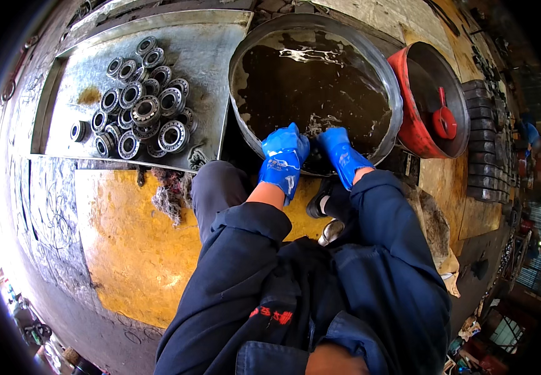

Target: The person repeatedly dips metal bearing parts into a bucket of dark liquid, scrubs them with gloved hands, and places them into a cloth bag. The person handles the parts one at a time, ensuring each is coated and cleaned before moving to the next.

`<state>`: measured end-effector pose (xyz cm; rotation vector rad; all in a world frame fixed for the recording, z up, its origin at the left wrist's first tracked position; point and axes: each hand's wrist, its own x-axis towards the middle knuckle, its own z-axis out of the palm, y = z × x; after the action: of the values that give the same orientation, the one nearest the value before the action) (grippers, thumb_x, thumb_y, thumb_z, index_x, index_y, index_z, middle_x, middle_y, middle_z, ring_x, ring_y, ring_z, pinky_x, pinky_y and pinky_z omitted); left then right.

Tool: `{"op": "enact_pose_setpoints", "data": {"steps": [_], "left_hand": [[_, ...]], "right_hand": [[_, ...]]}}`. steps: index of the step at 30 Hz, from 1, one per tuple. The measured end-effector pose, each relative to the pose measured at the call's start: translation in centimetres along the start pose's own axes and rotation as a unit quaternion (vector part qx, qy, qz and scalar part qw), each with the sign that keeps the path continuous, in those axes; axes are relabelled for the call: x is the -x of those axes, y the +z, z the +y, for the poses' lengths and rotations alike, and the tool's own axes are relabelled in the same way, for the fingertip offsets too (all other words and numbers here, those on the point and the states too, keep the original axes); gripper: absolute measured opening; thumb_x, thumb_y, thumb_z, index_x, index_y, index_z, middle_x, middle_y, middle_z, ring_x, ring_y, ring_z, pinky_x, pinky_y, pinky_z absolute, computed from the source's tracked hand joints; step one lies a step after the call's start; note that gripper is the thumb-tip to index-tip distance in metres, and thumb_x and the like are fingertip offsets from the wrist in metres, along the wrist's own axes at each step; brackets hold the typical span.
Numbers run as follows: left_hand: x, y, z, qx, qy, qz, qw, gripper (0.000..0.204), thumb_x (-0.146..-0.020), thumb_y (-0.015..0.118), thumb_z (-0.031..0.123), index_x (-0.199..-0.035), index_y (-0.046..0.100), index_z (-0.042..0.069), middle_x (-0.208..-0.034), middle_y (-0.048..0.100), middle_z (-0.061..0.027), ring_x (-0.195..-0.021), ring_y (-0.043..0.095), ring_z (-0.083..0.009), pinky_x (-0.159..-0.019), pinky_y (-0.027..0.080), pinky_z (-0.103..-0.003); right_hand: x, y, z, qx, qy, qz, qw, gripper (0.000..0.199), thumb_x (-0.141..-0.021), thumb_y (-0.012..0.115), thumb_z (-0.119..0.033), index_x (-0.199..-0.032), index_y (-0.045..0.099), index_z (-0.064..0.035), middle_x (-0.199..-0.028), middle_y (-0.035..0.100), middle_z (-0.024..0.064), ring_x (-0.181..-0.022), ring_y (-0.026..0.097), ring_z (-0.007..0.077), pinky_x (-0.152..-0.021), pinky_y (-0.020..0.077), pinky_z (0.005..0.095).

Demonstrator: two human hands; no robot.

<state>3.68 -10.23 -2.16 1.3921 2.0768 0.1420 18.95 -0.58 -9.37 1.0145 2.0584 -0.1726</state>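
Both my hands wear shiny blue rubber gloves and are at the near side of a wide round metal basin (396, 94) of dark brown liquid (308, 81). My left hand (285, 150) is closed, its fingers curled at the near rim; whatever is in it is hidden. Close beside it, my right hand (340, 150) bends down toward the liquid, its fingers also curled and mostly out of sight. Ripples and a small splash (321, 124) break the surface between the gloves. To the left, a pile of metal roller bearings (145, 109) lies in a shallow metal tray (211, 56).
A red round tub (403, 81) with a red scoop (445, 122) in it stands right of the basin. Beyond it are stacked dark metal blocks (484, 144). A frayed rag (169, 203) lies by the tray, near yellow sheet flooring (139, 244).
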Motion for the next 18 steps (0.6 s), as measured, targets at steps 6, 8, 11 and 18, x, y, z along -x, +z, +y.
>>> {"op": "enact_pose_setpoints", "data": {"steps": [6,8,11,18], "left_hand": [[0.1,-0.2,-0.5,0.009,0.001,0.000,1.000,0.041,-0.093,0.058,0.041,-0.118,0.067,0.010,-0.112,0.074,-0.0166,-0.108,0.070,-0.0371,-0.093,0.056,-0.050],[0.1,-0.6,-0.6,0.011,-0.002,0.000,1.000,0.041,-0.093,0.058,0.041,-0.119,0.067,0.010,-0.113,0.074,-0.0168,-0.108,0.070,-0.0369,-0.093,0.056,-0.050],[-0.4,1.1,0.9,0.014,0.020,-0.004,1.000,0.042,-0.093,0.058,0.040,-0.121,0.067,0.009,-0.114,0.074,-0.0172,-0.108,0.070,-0.0368,-0.093,0.056,-0.050],[0.2,-0.3,-0.6,0.017,0.000,-0.001,1.000,0.043,-0.093,0.058,0.039,-0.122,0.067,0.009,-0.113,0.074,-0.0172,-0.106,0.071,-0.0371,-0.092,0.056,-0.050]], "right_hand": [[3.5,2.4,1.0,-0.392,0.080,0.101,0.911,0.044,-0.090,0.071,-0.040,-0.118,0.074,-0.0064,-0.119,0.071,0.0233,-0.113,0.068,0.0403,-0.094,0.0547,0.0457],[3.3,1.9,0.5,-0.320,0.047,0.117,0.939,0.040,-0.091,0.069,-0.039,-0.114,0.076,-0.0073,-0.114,0.073,0.0212,-0.110,0.069,0.0388,-0.092,0.0553,0.0457],[2.2,0.8,1.4,0.002,-0.043,0.078,0.996,0.031,-0.094,0.063,-0.036,-0.109,0.078,-0.0132,-0.107,0.076,0.0155,-0.105,0.073,0.0333,-0.088,0.0564,0.0458],[3.0,2.4,1.1,-0.240,0.006,0.144,0.960,0.030,-0.091,0.068,-0.034,-0.111,0.077,-0.0135,-0.116,0.073,0.0182,-0.110,0.069,0.0362,-0.092,0.0552,0.0451]]}}
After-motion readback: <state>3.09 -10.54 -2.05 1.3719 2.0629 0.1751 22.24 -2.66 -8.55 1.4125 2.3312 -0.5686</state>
